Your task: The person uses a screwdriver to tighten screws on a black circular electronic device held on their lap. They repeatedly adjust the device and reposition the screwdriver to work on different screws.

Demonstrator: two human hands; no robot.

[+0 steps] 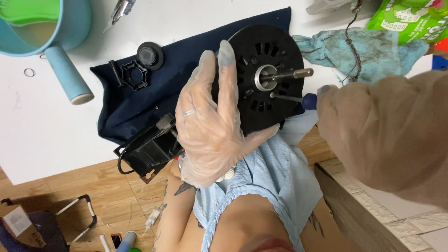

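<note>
Flanking black motor [268,77]: green packet [410,18].

bare table [37,121] left, black parts [135,74] & scoop [65,70] crowd top

A white counter [42,135] carries a dark blue cloth [186,60], a teal rag [368,51], a light blue scoop [56,32] with a thick handle, a small metal ring [29,72] and a green packet [410,18]. Below it lies a wooden floor [116,186].
</note>
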